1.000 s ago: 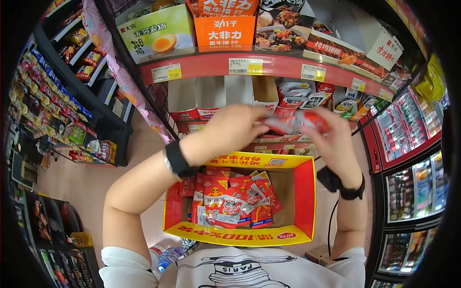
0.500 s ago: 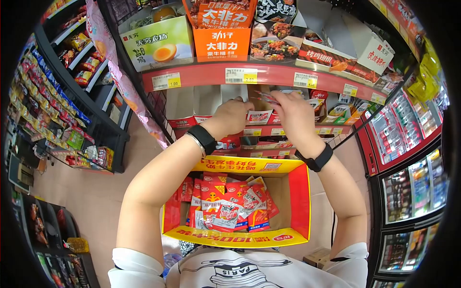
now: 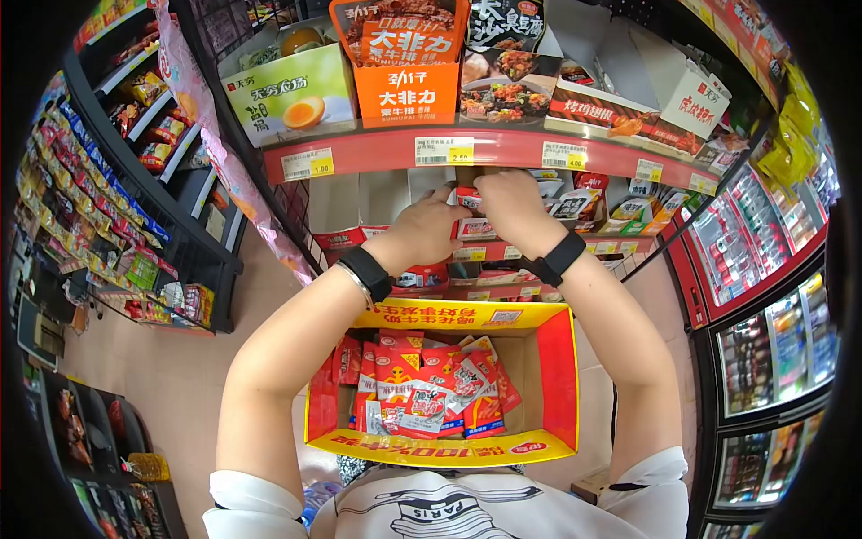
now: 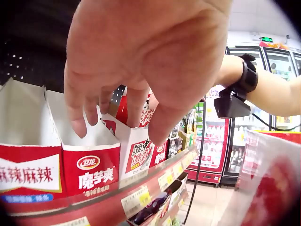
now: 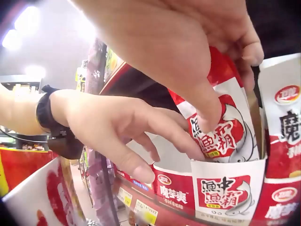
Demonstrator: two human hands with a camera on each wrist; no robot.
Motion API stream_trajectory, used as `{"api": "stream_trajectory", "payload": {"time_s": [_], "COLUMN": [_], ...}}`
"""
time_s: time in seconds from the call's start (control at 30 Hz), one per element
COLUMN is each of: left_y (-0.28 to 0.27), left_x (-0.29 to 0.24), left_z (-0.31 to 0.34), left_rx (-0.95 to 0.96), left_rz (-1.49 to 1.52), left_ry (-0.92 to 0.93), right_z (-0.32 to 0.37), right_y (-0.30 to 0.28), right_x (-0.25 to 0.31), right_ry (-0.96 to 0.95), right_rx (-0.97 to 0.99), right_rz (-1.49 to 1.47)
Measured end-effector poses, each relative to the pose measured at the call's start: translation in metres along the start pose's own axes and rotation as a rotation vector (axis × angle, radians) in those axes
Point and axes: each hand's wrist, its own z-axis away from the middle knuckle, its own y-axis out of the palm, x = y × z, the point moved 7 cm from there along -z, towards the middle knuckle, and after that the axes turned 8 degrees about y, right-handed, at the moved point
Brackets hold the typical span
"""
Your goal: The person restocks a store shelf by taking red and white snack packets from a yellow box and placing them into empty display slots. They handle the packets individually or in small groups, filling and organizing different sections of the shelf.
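A shop aisle: red shelves (image 3: 395, 148) with yellow price tags (image 3: 310, 163) ahead, a dark rack (image 3: 193, 229) of snack packets (image 3: 85, 153) on the left, glass-door drink coolers (image 3: 777, 332) on the right, a pale beige floor (image 3: 171, 359) below, bright ceiling lamps (image 5: 19, 37) overhead

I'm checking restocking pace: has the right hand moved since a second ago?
Yes. The right hand went up and left, from near the yellow carton to just under the red shelf edge, pinching a packet in a display box.

Snack packet (image 5: 231, 137) glossy plastic; display box (image 5: 226, 194) matt cardboard.
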Motion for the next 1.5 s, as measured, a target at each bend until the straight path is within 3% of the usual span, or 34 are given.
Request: {"api": "stream_trajectory", "payload": {"time_s": [0.17,0.33,0.47,0.53,0.63,0.67,0.77,0.83,0.97,1.1,1.17,1.2,1.23,1.3,1.37,1.43,1.5], "left_y": [-0.003,0.001,0.000,0.000,0.005,0.002,0.005,-0.001,-0.003,-0.013,-0.021,-0.026,-0.039,-0.049,-0.053,-0.058,-0.061], "left_x": [0.002,0.003,0.006,0.010,0.021,0.018,0.018,0.011,0.014,0.009,0.000,-0.004,-0.016,-0.025,-0.027,-0.028,-0.032], "left_z": [0.001,-0.009,-0.016,-0.019,-0.025,-0.025,-0.025,-0.023,-0.016,-0.005,0.011,0.022,0.035,0.061,0.079,0.095,0.104], "left_rx": [0.016,0.027,-0.036,-0.069,-0.144,-0.117,-0.029,-0.105,-0.009,-0.043,-0.044,-0.075,-0.071,0.196,0.191,0.248,0.253], "left_rz": [0.047,0.123,0.163,0.200,0.256,0.260,0.331,0.313,0.327,0.302,0.314,0.232,0.245,0.446,0.465,0.381,0.393], "left_ry": [0.024,0.059,0.083,0.072,0.100,0.120,0.100,0.214,0.150,0.183,0.240,0.274,0.275,0.023,0.112,0.073,0.102], "right_z": [-0.006,-0.009,-0.007,-0.003,0.000,0.002,0.009,0.009,0.007,0.012,0.021,0.027,0.033,0.050,0.074,0.105,0.137], "right_y": [0.000,0.010,0.001,-0.014,0.002,-0.001,0.028,0.035,0.032,0.020,-0.009,-0.019,-0.038,-0.062,-0.069,-0.055,-0.020], "right_x": [0.001,-0.001,-0.001,0.005,0.000,0.005,0.001,0.004,0.005,0.000,0.012,0.015,0.026,0.047,0.076,0.107,0.135], "right_ry": [0.007,0.020,0.031,-0.006,0.058,0.017,0.096,0.094,0.086,0.080,-0.049,-0.060,-0.104,-0.126,-0.204,-0.430,-0.559], "right_rx": [0.044,-0.101,-0.098,-0.218,-0.103,-0.205,0.216,0.184,0.225,0.330,-0.008,-0.022,0.025,0.055,0.254,0.409,0.784], "right_rz": [0.089,0.186,0.200,0.131,0.181,0.213,0.168,0.189,0.216,0.220,0.180,0.144,0.102,-0.120,-0.269,-0.362,-0.320]}}
